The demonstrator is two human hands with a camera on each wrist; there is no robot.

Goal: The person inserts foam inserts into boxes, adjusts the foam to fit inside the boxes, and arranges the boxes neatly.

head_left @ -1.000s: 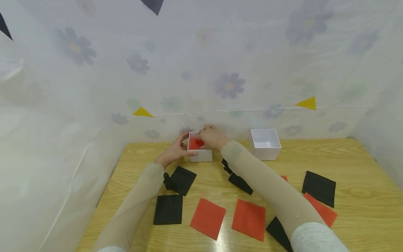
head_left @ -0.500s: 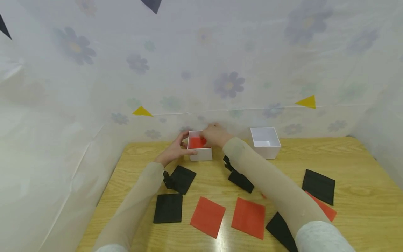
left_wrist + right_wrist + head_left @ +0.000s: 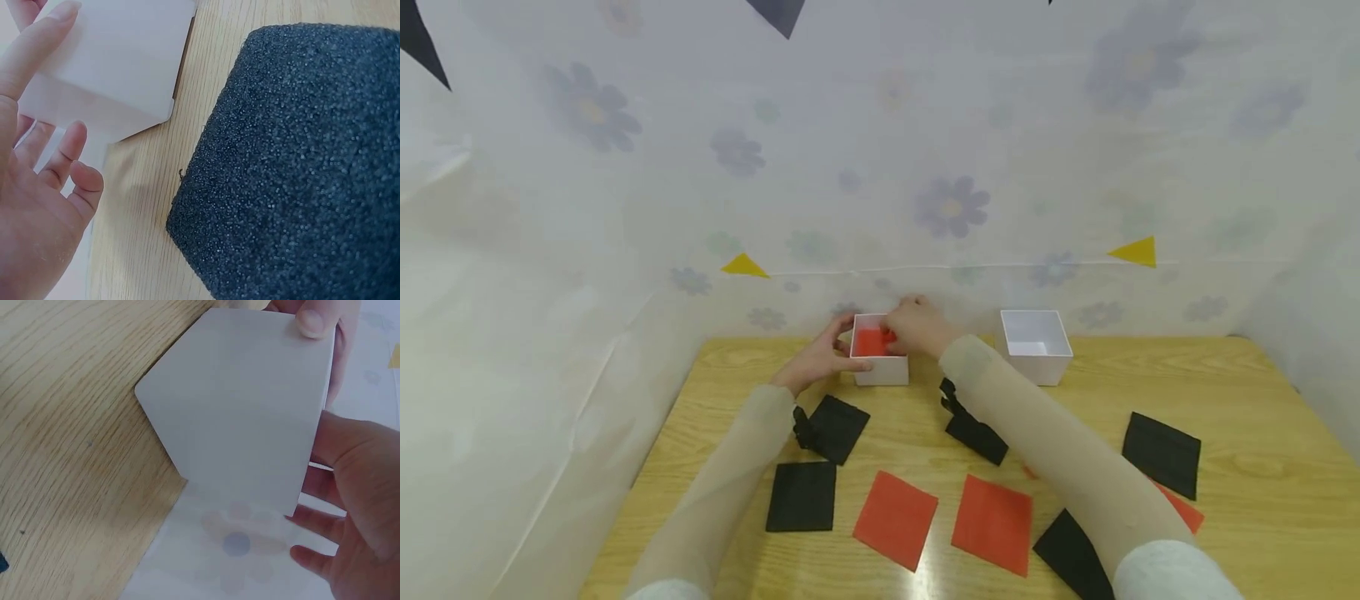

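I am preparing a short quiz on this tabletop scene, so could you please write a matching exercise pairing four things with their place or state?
Things:
1. left hand
2. right hand
3. left white box
4. right white box

Places or states:
A. stands apart with nothing in it, untouched
B. holds something red inside
C. rests against the left side of a box, thumb on the front rim
D. reaches over a box's top from the right

Pairs: 1-C, 2-D, 3-B, 4-A
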